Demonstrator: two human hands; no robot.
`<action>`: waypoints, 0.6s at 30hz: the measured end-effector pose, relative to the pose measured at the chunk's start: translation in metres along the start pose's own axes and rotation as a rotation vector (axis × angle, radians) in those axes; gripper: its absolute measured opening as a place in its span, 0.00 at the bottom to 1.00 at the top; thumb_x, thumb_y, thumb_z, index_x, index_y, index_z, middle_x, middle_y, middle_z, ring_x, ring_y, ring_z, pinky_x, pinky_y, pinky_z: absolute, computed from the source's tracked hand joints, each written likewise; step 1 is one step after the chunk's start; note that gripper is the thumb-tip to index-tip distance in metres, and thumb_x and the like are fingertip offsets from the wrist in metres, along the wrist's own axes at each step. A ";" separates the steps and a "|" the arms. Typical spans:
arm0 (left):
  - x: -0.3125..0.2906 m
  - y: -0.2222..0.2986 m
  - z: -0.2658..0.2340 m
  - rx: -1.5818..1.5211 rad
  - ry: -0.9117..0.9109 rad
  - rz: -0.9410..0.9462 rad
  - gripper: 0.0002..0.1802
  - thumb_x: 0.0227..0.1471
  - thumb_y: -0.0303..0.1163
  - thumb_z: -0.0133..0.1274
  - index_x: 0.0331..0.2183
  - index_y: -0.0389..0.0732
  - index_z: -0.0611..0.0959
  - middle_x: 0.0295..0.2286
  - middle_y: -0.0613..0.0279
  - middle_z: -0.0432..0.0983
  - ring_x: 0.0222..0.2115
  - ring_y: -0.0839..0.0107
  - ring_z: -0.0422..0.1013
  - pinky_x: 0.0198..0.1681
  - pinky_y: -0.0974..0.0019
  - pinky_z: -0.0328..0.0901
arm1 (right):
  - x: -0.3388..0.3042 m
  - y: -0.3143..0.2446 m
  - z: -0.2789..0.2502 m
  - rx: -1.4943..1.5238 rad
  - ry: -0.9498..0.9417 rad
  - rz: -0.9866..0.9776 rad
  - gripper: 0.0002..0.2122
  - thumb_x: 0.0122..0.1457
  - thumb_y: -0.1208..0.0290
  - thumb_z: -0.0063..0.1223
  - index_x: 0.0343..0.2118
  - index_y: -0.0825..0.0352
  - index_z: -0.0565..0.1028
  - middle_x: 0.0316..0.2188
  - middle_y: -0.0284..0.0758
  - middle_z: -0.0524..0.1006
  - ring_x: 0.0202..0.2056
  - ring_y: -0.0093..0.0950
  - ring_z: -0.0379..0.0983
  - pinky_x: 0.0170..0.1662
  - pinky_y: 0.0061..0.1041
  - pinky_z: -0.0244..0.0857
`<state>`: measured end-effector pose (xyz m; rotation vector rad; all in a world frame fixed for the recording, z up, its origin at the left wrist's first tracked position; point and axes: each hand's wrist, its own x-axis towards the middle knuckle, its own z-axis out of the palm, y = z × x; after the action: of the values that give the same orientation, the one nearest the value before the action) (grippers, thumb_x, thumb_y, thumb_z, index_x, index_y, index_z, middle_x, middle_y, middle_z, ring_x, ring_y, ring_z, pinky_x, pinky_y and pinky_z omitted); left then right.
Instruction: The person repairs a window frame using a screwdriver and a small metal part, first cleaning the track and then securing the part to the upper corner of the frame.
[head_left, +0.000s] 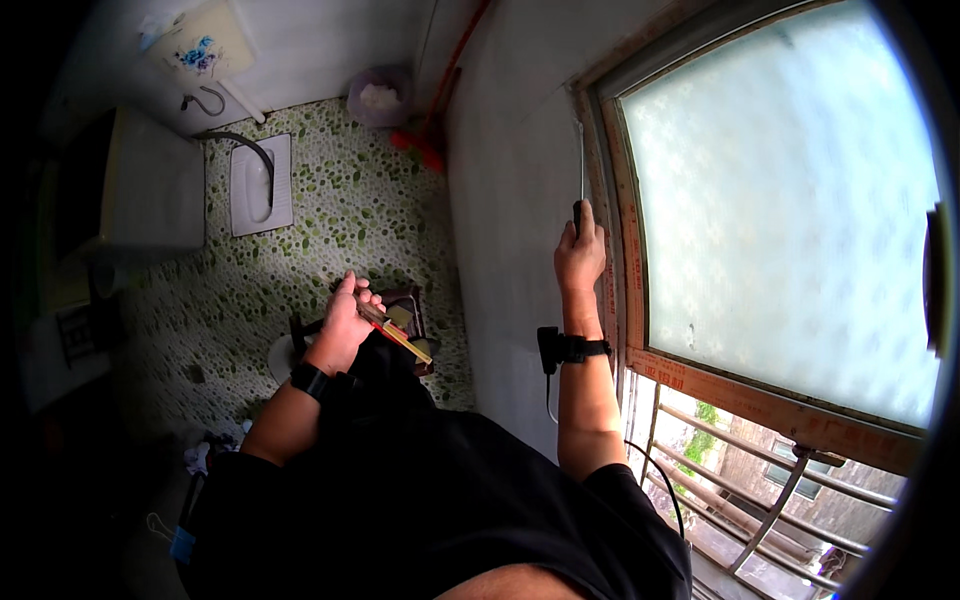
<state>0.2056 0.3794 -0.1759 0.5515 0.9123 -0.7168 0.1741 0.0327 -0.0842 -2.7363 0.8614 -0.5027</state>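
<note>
Raised along the wall, my right hand point(580, 262) is closed round the black handle of a tool point(582, 170) with a long, thin metal shaft or blade. Its tip lies close to the seam between the grey wall point(520, 200) and the window frame point(622, 200); I cannot tell whether it touches. Lower and to the left, my left hand point(347, 318) is turned partly palm up, its fingers curled on a slim yellow-and-red tool point(408, 343) that slants down to the right. The kind of this tool is unclear.
A frosted window pane point(780, 210) fills the right side, with metal bars point(770, 510) below it. A squat toilet point(262, 185), a lilac bin point(380, 98), a red object point(420, 150) and a washing machine-like box point(150, 185) stand around the patterned floor point(340, 220).
</note>
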 end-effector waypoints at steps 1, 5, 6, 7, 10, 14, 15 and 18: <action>0.000 -0.001 0.000 -0.004 0.006 0.002 0.20 0.56 0.51 0.41 0.24 0.45 0.68 0.13 0.69 0.58 0.20 0.68 0.59 0.27 0.62 0.58 | -0.001 0.002 0.003 -0.032 -0.012 0.012 0.22 0.54 0.70 0.47 0.53 0.54 0.63 0.32 0.43 0.71 0.31 0.44 0.72 0.33 0.40 0.66; 0.001 -0.003 0.000 -0.006 0.013 0.000 0.20 0.56 0.50 0.41 0.24 0.45 0.68 0.13 0.68 0.58 0.20 0.68 0.59 0.27 0.62 0.58 | 0.013 -0.008 0.015 -0.073 -0.022 0.042 0.21 0.54 0.69 0.47 0.53 0.55 0.64 0.32 0.43 0.71 0.31 0.43 0.72 0.33 0.40 0.66; 0.000 -0.002 -0.001 -0.007 0.021 -0.003 0.20 0.56 0.50 0.41 0.24 0.45 0.68 0.13 0.68 0.58 0.20 0.68 0.59 0.27 0.62 0.58 | 0.021 -0.014 0.020 -0.056 -0.020 0.042 0.21 0.54 0.69 0.47 0.52 0.55 0.64 0.32 0.43 0.71 0.31 0.43 0.72 0.33 0.40 0.66; -0.001 -0.002 0.002 -0.002 0.025 -0.011 0.20 0.56 0.50 0.41 0.24 0.44 0.68 0.13 0.68 0.58 0.20 0.68 0.59 0.27 0.62 0.58 | 0.028 -0.018 0.023 -0.025 -0.029 0.018 0.21 0.54 0.69 0.47 0.52 0.55 0.64 0.32 0.43 0.71 0.32 0.43 0.72 0.33 0.40 0.66; -0.004 0.000 0.002 -0.018 0.027 -0.001 0.20 0.56 0.50 0.41 0.24 0.44 0.68 0.13 0.68 0.58 0.20 0.68 0.59 0.28 0.62 0.58 | 0.039 -0.027 0.025 0.030 -0.071 -0.026 0.20 0.54 0.69 0.47 0.51 0.55 0.65 0.32 0.43 0.72 0.33 0.44 0.71 0.35 0.40 0.66; -0.004 0.001 0.002 -0.037 0.032 0.027 0.19 0.56 0.49 0.41 0.24 0.44 0.68 0.13 0.68 0.58 0.20 0.68 0.59 0.28 0.62 0.58 | 0.012 -0.015 0.018 0.125 0.011 0.002 0.20 0.53 0.69 0.47 0.52 0.56 0.65 0.32 0.45 0.72 0.33 0.45 0.71 0.35 0.40 0.66; -0.002 0.000 0.000 -0.036 0.022 0.024 0.19 0.56 0.49 0.41 0.24 0.44 0.68 0.13 0.68 0.58 0.20 0.68 0.59 0.28 0.62 0.58 | 0.010 -0.010 0.018 0.119 0.027 0.012 0.20 0.53 0.69 0.47 0.52 0.57 0.65 0.32 0.46 0.72 0.33 0.46 0.71 0.35 0.41 0.65; 0.006 -0.003 -0.002 -0.022 0.002 0.023 0.19 0.56 0.50 0.41 0.24 0.44 0.68 0.13 0.68 0.59 0.20 0.68 0.59 0.28 0.62 0.58 | 0.010 0.001 0.019 0.108 0.027 0.035 0.21 0.53 0.70 0.46 0.52 0.59 0.64 0.32 0.49 0.72 0.34 0.46 0.71 0.37 0.41 0.65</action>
<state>0.2046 0.3773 -0.1823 0.5426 0.9134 -0.6850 0.1886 0.0275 -0.0990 -2.6178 0.8616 -0.5639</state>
